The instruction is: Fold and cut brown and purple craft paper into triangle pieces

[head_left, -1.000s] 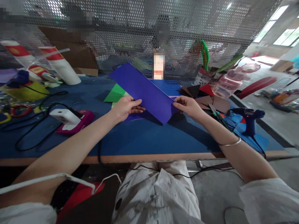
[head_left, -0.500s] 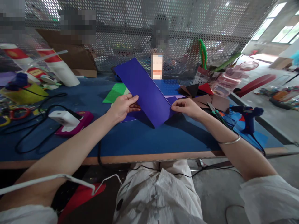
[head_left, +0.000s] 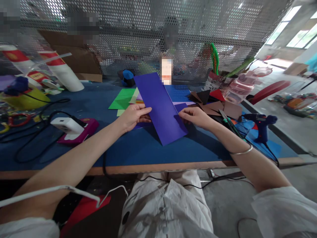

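A strip of stiff purple paper [head_left: 162, 110] is held up above the blue tabletop, tilted with its top leaning left. My left hand [head_left: 135, 116] pinches its left edge between thumb and fingers. At the opposite edge, my right hand [head_left: 194, 116] has its thumb and forefinger closed together on the paper's rim; the exact contact is partly hidden. More purple paper [head_left: 182, 106] lies flat behind the strip. Green paper [head_left: 122, 98] and several coloured sheets lie beyond my left hand.
To the right are a blue glue gun [head_left: 263, 124], a cutter [head_left: 229, 122], brown paper scraps [head_left: 232, 109] and a pink bottle [head_left: 239, 87]. On the left sit a magenta power strip [head_left: 85, 130] with a white plug, black cords and scissors [head_left: 19, 119]. Perforated metal mesh [head_left: 138, 43] stands behind.
The purple strip has turned more upright, its top end swinging right and its lower corner dropping. A blue and black roll behind it has come into sight. Both hands stay near their places.
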### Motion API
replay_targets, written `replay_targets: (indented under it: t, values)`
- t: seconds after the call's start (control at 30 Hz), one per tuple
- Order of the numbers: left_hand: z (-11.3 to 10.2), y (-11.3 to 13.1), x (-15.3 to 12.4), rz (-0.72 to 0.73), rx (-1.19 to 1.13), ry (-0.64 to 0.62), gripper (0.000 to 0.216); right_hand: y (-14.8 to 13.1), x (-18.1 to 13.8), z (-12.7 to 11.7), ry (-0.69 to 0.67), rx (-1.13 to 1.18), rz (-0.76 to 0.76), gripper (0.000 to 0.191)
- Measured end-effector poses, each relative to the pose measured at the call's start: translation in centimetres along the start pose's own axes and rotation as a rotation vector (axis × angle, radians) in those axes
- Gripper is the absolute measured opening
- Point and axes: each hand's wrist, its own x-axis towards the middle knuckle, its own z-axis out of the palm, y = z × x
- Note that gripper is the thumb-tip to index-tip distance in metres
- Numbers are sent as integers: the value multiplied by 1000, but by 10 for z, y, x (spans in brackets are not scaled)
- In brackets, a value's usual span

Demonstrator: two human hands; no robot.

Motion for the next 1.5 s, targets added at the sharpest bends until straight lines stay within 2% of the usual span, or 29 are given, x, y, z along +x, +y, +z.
replay_targets:
  t: [0.2,0.4,0.63,0.83,1.07,1.33,1.5]
  values:
    - [0,-2,-1,13,13,-26,12,-1,0,1,-33,-10,-31,30]
    - [-2,-4,-1,15,14,-58,8,0,-1,2,-63,-26,-61,28]
    - [-4,-11,-2,-43,60,-188,32,4,0,1,-101,-44,-85,34]
    - [-3,-10,-1,-17,27,-152,28,5,1,2,-61,-60,-74,40]
    - [-3,-10,-3,-6,39,-137,27,7,1,1,-61,-84,-70,37]
    - [-6,-15,0,44,75,-228,31,9,2,1,-65,-102,-86,35]
    - [-7,-17,2,58,59,-234,34,9,2,1,-71,-112,-90,36]
